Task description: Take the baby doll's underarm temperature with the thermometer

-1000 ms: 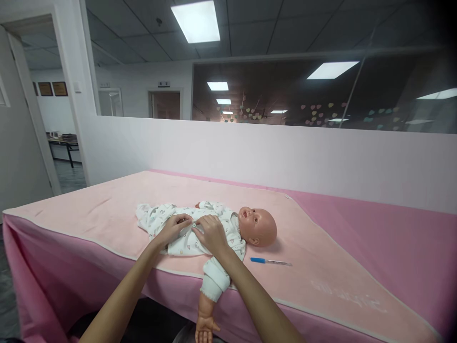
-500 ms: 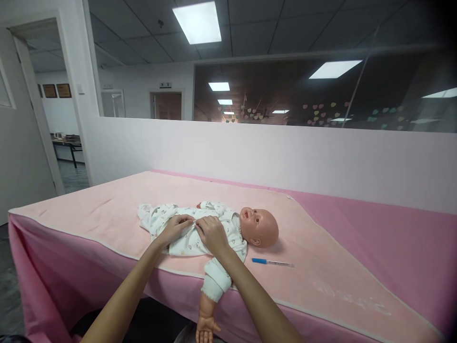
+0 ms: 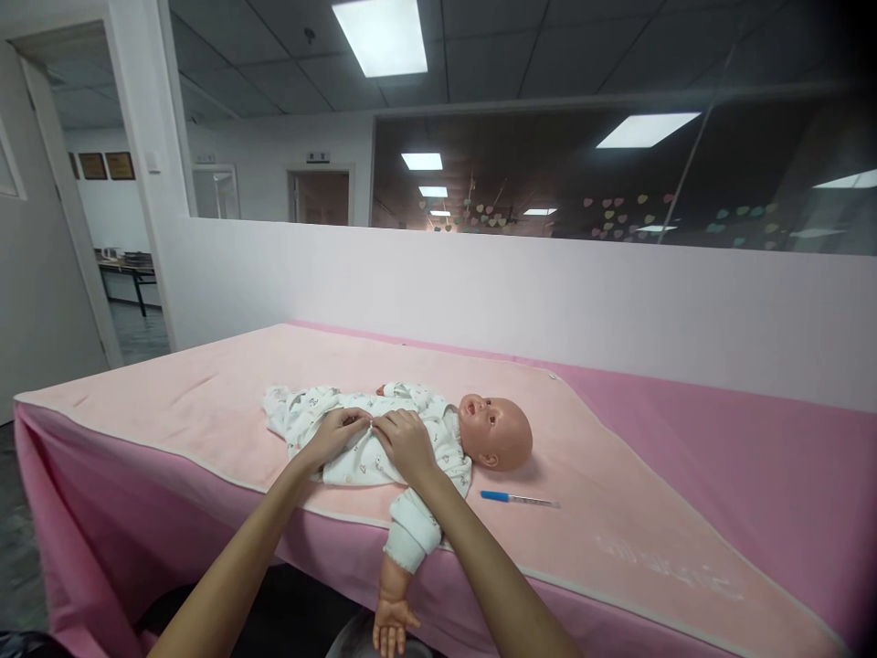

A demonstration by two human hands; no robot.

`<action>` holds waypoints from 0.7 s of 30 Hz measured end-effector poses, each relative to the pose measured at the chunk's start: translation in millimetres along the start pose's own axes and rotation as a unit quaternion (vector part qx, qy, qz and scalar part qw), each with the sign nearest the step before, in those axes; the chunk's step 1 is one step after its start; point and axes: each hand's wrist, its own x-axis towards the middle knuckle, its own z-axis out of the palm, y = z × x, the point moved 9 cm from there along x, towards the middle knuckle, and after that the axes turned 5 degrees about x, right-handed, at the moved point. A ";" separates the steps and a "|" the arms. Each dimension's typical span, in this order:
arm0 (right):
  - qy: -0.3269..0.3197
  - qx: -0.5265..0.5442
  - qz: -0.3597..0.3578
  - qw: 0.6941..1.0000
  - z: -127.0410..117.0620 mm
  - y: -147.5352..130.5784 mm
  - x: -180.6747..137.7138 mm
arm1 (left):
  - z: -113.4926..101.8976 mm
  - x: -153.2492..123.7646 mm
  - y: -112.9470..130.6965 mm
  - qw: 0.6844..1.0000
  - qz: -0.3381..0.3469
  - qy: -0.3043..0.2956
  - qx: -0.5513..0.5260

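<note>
A baby doll [image 3: 499,431] lies on its back, head to the right, dressed in a white patterned romper [image 3: 360,464]. My left hand [image 3: 335,434] rests on the doll's belly with its fingertips pinched on the romper's front. Beside it, my right hand [image 3: 406,440] also has its fingers closed on the cloth, nearly touching the left fingertips. A tiny white bit of the garment shows between the two hands; I cannot tell if it is a snap or a fold. One doll arm hangs over the table's near edge.
A thermometer-like stick with a blue cap [image 3: 519,499] lies right of the doll's shoulder. Under it is a peach cloth [image 3: 617,512] over a pink cover [image 3: 767,439]. A low white wall [image 3: 521,292] runs behind the table. A door [image 3: 47,238] stands at left.
Both hands stay at the same spot on the romper, with only a very slight shift of the fingers. The whole view has moved a little.
</note>
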 end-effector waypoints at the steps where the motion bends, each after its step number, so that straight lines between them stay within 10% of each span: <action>1: 0.000 -0.001 0.000 1.000 0.2 -0.1 0.0 | 0.0 -0.2 0.4 1.000 0.001 0.000 0.003; 21: 0.010 -0.026 -0.015 1.000 1.5 -5.4 -1.9 | 2.1 0.6 1.1 1.000 0.003 -0.019 -0.022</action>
